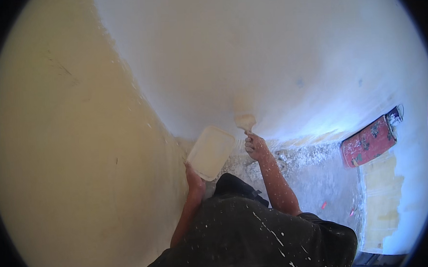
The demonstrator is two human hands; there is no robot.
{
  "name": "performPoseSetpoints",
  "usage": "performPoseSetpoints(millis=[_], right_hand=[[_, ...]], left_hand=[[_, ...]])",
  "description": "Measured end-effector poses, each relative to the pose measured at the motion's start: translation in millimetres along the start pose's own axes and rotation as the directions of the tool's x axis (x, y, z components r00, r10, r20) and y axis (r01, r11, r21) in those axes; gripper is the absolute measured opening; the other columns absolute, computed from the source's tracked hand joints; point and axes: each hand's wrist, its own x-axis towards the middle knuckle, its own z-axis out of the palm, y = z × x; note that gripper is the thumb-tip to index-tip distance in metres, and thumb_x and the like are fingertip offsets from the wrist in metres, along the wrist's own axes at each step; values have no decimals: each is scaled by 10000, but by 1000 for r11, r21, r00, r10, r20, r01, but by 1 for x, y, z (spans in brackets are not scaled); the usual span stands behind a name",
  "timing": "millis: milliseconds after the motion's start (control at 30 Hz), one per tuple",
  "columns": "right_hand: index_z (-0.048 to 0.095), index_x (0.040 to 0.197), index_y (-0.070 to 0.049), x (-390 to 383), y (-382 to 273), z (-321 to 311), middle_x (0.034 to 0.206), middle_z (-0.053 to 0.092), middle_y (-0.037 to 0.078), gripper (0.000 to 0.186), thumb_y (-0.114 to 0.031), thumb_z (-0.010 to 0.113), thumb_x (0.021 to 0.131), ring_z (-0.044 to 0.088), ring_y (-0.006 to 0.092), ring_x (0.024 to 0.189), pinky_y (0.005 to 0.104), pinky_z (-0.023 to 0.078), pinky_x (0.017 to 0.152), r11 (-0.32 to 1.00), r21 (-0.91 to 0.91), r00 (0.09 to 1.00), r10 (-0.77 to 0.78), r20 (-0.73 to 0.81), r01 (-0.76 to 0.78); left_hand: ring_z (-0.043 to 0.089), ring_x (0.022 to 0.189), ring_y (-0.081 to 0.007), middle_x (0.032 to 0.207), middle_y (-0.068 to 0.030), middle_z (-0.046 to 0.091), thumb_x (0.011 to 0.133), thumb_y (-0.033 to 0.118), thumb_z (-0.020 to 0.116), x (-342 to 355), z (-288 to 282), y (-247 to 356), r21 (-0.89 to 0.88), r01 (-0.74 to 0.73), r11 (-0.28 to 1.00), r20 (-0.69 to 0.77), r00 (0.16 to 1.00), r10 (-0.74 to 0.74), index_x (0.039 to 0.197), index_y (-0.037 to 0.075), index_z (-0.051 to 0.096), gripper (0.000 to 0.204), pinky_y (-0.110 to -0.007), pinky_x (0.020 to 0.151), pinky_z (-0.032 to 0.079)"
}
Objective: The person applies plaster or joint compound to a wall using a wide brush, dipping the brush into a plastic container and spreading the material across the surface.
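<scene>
My left hand [194,179] grips the side of a shallow, rounded rectangular tray [223,131] close to the yellowish wall at the left. Pale, creamy paint or a like coating seems to cover its inside. To the right of the tray, my right hand [256,146] is closed round the handle of a wide flat paintbrush [245,120]. The brush points away from me, its bristles at the pale wall [248,49], where a damp-looking beige patch shows just above them. White specks dot my right forearm.
A scuffed red drum [369,143] stands at the right, with a dark paint-smeared can [394,116] at its top end. The grey floor [313,176] is splashed with white and has small red bits on it. The yellowish wall [79,155] rises close on my left.
</scene>
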Motion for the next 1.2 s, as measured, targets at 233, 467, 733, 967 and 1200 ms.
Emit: performPoseSetpoints(millis=[233, 467, 733, 967, 1200], right_hand=[[505, 911, -101, -32, -60, 70, 675, 440, -19, 64, -152, 536, 887, 378, 57, 465, 197, 248, 359, 968, -112, 972, -212, 98, 222], [450, 1247, -45, -145, -97, 182, 657, 376, -47, 337, -180, 461, 938, 291, 22, 456, 163, 221, 373, 839, -224, 861, -441, 253, 495], [464, 1246, -117, -73, -77, 129, 638, 361, -60, 385, -325, 513, 925, 267, 26, 442, 170, 216, 371, 914, -164, 919, -335, 210, 371], [505, 1158, -153, -46, -28, 68, 609, 375, -53, 290, -315, 529, 918, 284, 44, 423, 186, 229, 360, 989, -69, 991, -129, 31, 130], [499, 1077, -93, -54, -41, 75, 637, 406, -40, 231, -251, 534, 912, 332, 51, 431, 190, 238, 345, 971, -147, 981, -183, 55, 190]], left_hand=[[455, 1215, -291, 1333, -170, 443, 973, 481, 261, 0, -5, -1, 24, 9, 1000, -22, 1000, -9, 1339, -12, 344, 619, -399, 1009, 380], [460, 1210, -290, 1333, -172, 442, 970, 482, 280, -1, 2, 1, 1, 15, 1000, 3, 1000, -15, 1340, -20, 339, 627, -406, 1015, 376], [405, 1256, -315, 1370, -166, 398, 977, 475, 221, 1, -8, -2, 10, 6, 1000, 81, 997, -7, 1361, 36, 331, 593, -438, 1050, 335], [440, 1228, -314, 1351, -162, 420, 973, 487, 234, 0, -6, 2, 29, -31, 999, 43, 999, 30, 1359, 25, 320, 608, -435, 1031, 362], [487, 1181, -265, 1304, -165, 475, 976, 476, 267, 2, -5, -3, 6, 1, 1000, 19, 1000, -1, 1313, -27, 375, 616, -368, 1005, 384]])
